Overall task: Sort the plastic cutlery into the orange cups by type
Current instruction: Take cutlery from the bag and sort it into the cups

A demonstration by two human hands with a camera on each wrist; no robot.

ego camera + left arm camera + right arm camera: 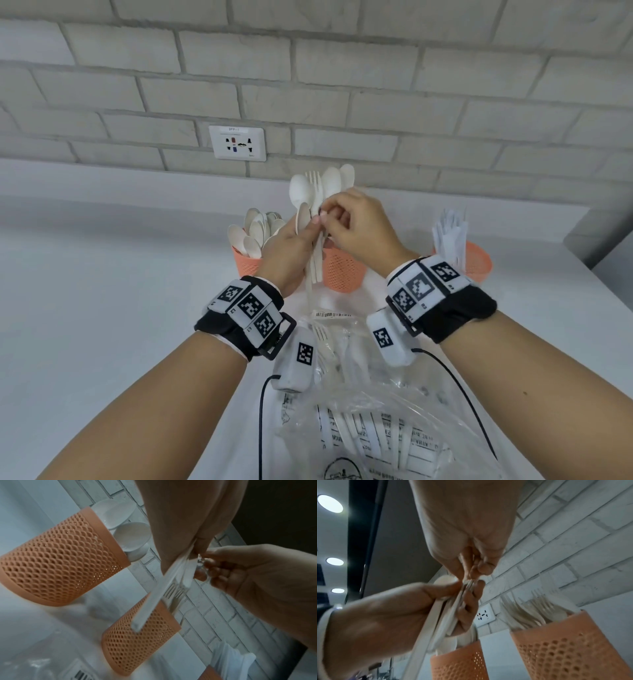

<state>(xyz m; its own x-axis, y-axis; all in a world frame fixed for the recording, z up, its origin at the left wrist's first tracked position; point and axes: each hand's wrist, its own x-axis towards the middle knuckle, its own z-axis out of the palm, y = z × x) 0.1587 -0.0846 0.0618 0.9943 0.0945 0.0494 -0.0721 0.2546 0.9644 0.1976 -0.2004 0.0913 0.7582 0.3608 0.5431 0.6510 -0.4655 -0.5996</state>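
My left hand point(313, 224) grips an upright bundle of white plastic cutlery point(318, 192), several spoons and a fork, above the cups. The fingertips of my right hand point(329, 216) pinch one piece at the bundle's neck; which piece is hidden. Three orange mesh cups stand near the wall. The left cup point(245, 262) holds spoons. Behind the hands, the middle cup point(342, 272) holds forks point(539, 609). White knives stand in the right cup point(478, 260). The bundle's handles point(154, 599) hang over the middle cup point(137, 642).
A clear plastic bag point(363, 394) with more white cutlery lies on the white counter point(102, 291) between my forearms. A brick wall with a socket plate point(238, 143) rises behind the cups. The counter's edge drops off at the far right.
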